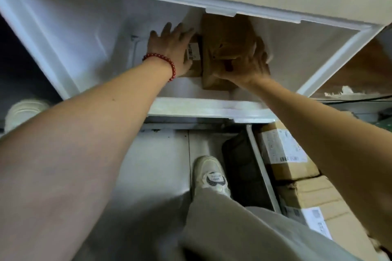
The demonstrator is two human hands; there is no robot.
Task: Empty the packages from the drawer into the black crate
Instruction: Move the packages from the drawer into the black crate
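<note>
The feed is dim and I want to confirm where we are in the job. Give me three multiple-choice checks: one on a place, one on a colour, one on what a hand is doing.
1. Where is the larger brown package?
A. in the white drawer
B. in the black crate
C. on the floor

2. What colour is the beaded bracelet?
A. blue
B. red
C. green

3. What is the right hand doing?
A. hanging idle
B. pressing flat on the floor
C. gripping the larger brown package

Answers:
1 A, the package sits between the drawer's white walls.
2 B, the beads are plainly red.
3 C, its fingers curl round the package's edge.
</note>
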